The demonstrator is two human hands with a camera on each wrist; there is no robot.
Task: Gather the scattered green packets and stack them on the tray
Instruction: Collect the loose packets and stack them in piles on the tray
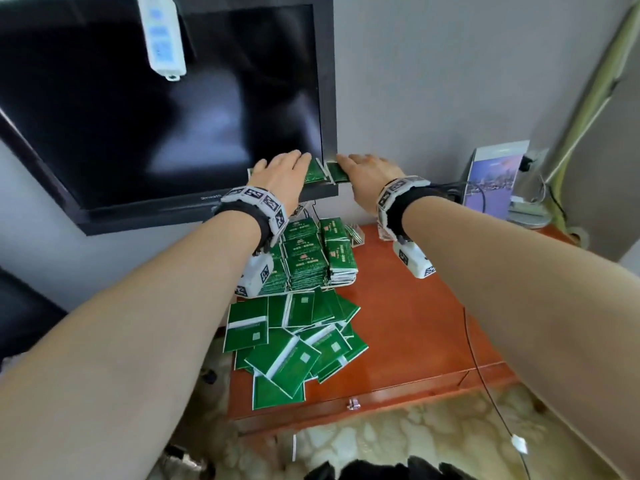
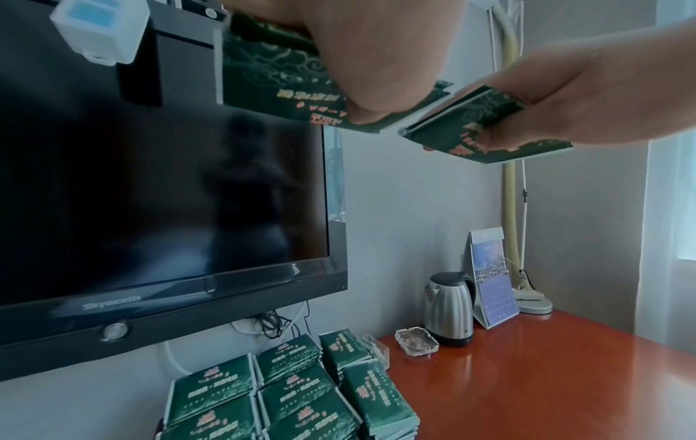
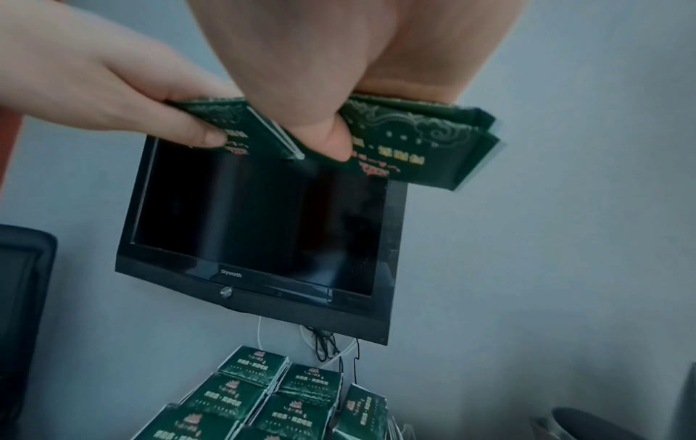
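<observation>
Green packets [image 1: 317, 252] in neat stacks, more in each hand's grip.

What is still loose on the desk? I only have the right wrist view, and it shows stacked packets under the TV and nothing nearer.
Observer: The head view shows a loose pile of green packets on the desk, nearer the person than the stacks.
Operator: Is anything beside the stacks to watch for?
Observer: The left wrist view shows a clear ashtray to their right, between them and a steel kettle.
Operator: Where are the hands relative to the stacks?
Observer: In the head view the left hand and right hand are raised side by side above the stacks, each gripping a few more.
</observation>
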